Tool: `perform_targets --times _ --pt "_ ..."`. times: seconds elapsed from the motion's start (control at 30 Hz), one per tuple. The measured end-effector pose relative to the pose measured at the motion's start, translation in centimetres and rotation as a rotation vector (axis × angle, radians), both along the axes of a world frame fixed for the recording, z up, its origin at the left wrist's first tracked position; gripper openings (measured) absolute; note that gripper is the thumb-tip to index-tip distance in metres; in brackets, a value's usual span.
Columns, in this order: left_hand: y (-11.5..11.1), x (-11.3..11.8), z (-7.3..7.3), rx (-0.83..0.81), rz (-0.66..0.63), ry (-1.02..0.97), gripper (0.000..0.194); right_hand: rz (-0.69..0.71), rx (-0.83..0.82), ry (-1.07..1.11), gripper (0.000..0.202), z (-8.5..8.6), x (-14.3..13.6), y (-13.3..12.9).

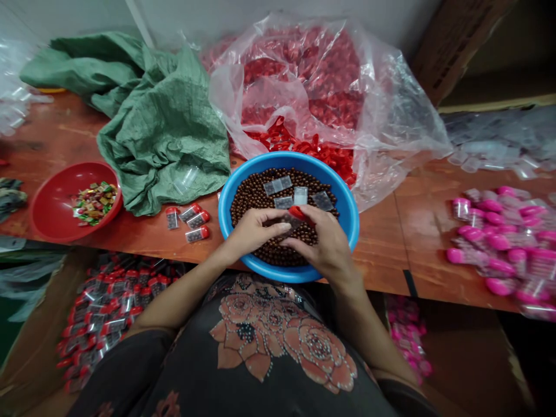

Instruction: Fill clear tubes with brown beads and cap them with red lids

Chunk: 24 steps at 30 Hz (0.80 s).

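Over a blue basin (354,223) of small round brown balls (278,255), both of my hands meet at one small clear container with a red cap (296,212). My left hand (256,231) grips its clear body between thumb and fingers. At the cap end, my right hand (324,237) has its fingers closed on the red cap. The container's contents are partly hidden by my fingers. Several clear empty containers (278,185) lie on the balls just beyond my hands. Left of the basin, a few filled containers with red caps (197,233) rest on the table.
Behind the basin lies an open plastic bag (299,87) of red caps. A green woven sack (169,127) and a red bowl (47,214) of wrapped pieces are at left. Pink-capped containers (508,237) are piled at right. A box (39,324) below holds red-capped containers.
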<state>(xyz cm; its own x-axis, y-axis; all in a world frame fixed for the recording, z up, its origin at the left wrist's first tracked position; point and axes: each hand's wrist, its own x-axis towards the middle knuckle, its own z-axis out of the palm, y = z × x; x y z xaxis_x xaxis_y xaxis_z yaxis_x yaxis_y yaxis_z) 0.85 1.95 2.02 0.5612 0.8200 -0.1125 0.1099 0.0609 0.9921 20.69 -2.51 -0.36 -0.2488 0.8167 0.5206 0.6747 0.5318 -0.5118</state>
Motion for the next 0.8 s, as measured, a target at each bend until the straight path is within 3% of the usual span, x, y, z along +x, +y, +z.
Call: perform_targets --times 0.17,0.53,0.8 --pt "-0.6 0.2 0.5 0.191 0.051 0.148 0.029 -0.051 0.066 -0.06 0.076 -0.6 -1.2 -0.2" --pt "-1.0 0.5 0.5 0.18 0.093 0.017 0.029 -0.128 0.247 -0.141 0.071 -0.1 -1.2 -0.9" --pt "-1.6 0.9 -0.3 0.257 0.233 0.041 0.026 -0.109 0.241 -0.13 0.065 -0.1 -1.6 -0.3"
